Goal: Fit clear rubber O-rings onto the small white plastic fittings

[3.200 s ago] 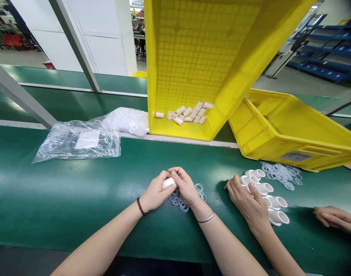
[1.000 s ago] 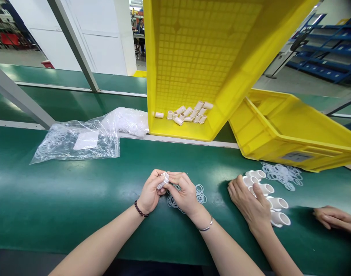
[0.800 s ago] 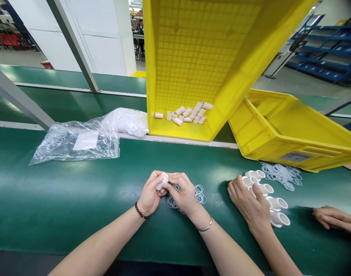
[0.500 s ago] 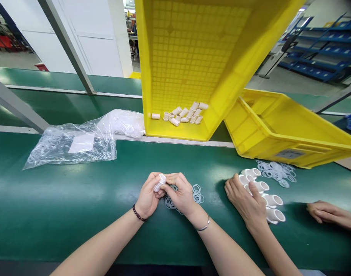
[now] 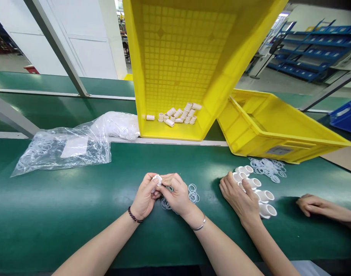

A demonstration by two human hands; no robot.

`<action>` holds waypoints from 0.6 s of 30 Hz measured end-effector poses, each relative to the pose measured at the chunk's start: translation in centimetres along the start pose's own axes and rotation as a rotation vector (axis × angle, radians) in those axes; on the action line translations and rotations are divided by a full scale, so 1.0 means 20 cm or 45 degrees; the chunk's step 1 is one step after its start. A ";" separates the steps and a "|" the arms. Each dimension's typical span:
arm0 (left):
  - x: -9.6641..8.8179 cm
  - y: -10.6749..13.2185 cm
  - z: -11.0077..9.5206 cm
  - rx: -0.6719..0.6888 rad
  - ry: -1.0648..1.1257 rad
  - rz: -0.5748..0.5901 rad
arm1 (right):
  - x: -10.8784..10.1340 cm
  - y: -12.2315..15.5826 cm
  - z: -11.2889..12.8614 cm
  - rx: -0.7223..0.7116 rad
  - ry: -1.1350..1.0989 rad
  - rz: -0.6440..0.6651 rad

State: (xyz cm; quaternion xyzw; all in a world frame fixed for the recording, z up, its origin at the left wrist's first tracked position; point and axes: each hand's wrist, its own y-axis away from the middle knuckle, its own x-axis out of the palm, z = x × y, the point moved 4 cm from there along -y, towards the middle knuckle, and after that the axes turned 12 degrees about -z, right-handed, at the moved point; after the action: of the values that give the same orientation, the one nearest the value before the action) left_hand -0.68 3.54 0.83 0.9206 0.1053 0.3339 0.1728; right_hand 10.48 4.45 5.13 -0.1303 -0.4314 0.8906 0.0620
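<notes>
Your left hand (image 5: 145,193) sits low in the middle of the frame, its grip curled closed around a small white fitting (image 5: 157,179). Only the ribbed upper end of the fitting shows above your fingers. Your right hand (image 5: 177,193) is pressed up against the left, and its grip is narrowed to a pinch, with thumb and forefinger tips meeting on that same end of the fitting. I cannot tell whether a ring sits between those fingertips.

Both hands hover just over the green counter (image 5: 63,214). A loose pile of clear rings (image 5: 192,193) lies under and just right of your right hand.

In the left of the frame a clear plastic bag of rings (image 5: 63,147) lies flat on the counter. At upper centre a tipped yellow crate (image 5: 178,57) stands on its end wall, with a cluster of short white sleeves (image 5: 178,114) gathered at its bottom. A second yellow crate (image 5: 273,126) leans at its right.

At centre right a co-worker's hand (image 5: 240,197) rests on a row of white elbow fittings (image 5: 263,195), with another scatter of rings (image 5: 267,168) just beyond. A second co-worker's hand (image 5: 310,203) lies flat near the right edge.
</notes>
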 end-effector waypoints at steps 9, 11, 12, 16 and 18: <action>0.01 0.02 0.00 -0.006 0.051 0.029 | -0.01 -0.03 0.04 -0.020 -0.008 0.020; 0.01 0.02 0.00 0.004 0.052 0.038 | -0.01 -0.02 0.03 -0.005 -0.003 0.002; 0.01 0.02 0.00 0.010 0.050 0.040 | -0.01 -0.02 0.02 0.000 0.008 0.010; 0.00 0.01 0.00 0.027 0.045 0.041 | 0.00 -0.01 0.01 0.003 0.035 0.057; 0.00 0.01 0.00 0.018 0.050 0.044 | 0.00 -0.01 0.01 0.000 0.021 0.057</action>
State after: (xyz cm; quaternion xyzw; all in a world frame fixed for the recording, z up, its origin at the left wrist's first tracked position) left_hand -0.62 3.38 0.83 0.9168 0.0952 0.3540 0.1584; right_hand 10.49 4.46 5.50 -0.1473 -0.4278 0.8906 0.0458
